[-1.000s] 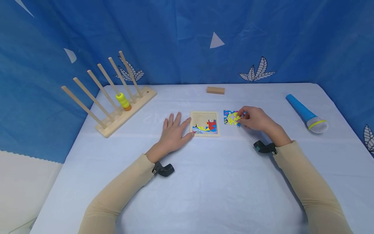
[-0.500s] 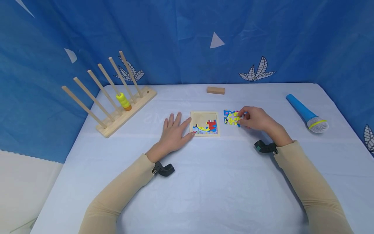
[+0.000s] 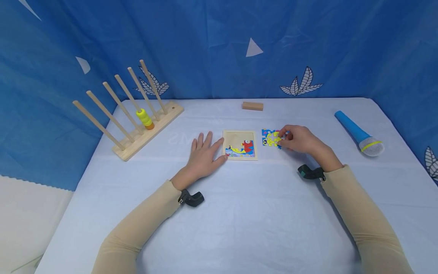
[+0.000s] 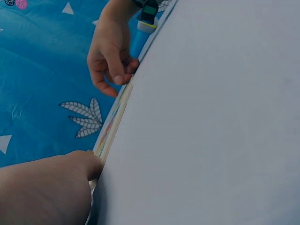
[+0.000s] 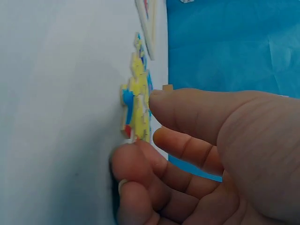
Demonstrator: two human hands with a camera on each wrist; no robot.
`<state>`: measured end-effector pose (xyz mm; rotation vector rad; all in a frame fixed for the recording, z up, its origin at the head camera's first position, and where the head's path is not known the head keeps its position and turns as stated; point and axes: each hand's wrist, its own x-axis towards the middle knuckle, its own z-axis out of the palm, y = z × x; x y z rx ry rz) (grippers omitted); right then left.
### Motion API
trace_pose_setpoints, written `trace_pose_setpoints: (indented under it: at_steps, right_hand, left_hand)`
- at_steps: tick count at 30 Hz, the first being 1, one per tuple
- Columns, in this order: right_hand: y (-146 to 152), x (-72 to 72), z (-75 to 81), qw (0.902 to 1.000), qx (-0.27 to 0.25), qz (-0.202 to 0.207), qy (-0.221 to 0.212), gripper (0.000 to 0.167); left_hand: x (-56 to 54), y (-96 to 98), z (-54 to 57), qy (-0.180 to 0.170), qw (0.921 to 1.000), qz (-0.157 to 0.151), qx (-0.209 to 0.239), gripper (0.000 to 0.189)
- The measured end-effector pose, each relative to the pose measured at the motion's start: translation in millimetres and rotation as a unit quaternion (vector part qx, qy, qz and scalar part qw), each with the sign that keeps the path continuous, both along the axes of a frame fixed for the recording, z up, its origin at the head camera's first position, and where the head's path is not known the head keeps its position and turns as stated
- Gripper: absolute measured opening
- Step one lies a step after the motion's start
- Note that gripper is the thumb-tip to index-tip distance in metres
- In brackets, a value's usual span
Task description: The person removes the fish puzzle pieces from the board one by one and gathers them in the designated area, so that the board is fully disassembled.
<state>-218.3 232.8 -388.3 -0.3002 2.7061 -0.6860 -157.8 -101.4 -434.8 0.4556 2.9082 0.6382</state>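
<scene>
My left hand [image 3: 202, 155] lies flat on the table with fingers spread. Its thumb and index fingertip touch the left edge of a small wooden puzzle frame [image 3: 237, 136]. Fitted pieces with a red and yellow picture fill the frame's lower part; bare wood shows above. Just right of it lies a joined cluster of yellow and blue jigsaw puzzle pieces [image 3: 269, 138], with a small gap in its middle. My right hand [image 3: 298, 139] holds the cluster's right side between thumb and curled fingers, which hide part of it. In the right wrist view the pieces [image 5: 137, 103] appear edge-on beyond the thumb.
A wooden peg stand [image 3: 147, 131] with yellow rings and an orange one on one peg stands at the left. Behind the frame lies a small wooden block [image 3: 252, 106]. At the right is a blue toy microphone [image 3: 359, 134]. A blue curtain [image 3: 212, 49] hangs behind the table.
The right hand has shifted very slightly, and a puzzle piece under its fingertips has moved up a little against the cluster. The left hand stays in place.
</scene>
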Motion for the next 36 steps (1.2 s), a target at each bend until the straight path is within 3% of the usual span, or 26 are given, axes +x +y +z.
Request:
trace_pose_setpoints:
  at_steps: [10,17,26,36]
  right_hand:
    - [-11,6.0,18.6,0.9988,-0.03,0.001,0.037,0.036]
    - [-46,1.9,21.2,0.9964,-0.02,0.065,0.051,0.047]
    - [-88,1.2,10.0,0.9935,0.003,0.114,0.009,0.059]
    - [-93,4.0,0.5,0.9928,0.021,0.115,0.023,0.054]
  left_hand:
    - [-0.8,-0.5,-1.1,0.0,1.0,-0.003,-0.005,0.069]
    - [-0.4,-0.9,-1.7,0.002,1.0,-0.001,-0.007,0.068]
    - [0.1,0.6,-2.1,0.001,0.9999,0.001,-0.014,0.068]
    - [-0.5,-0.8,-2.3,0.011,0.9999,-0.002,-0.01,0.068]
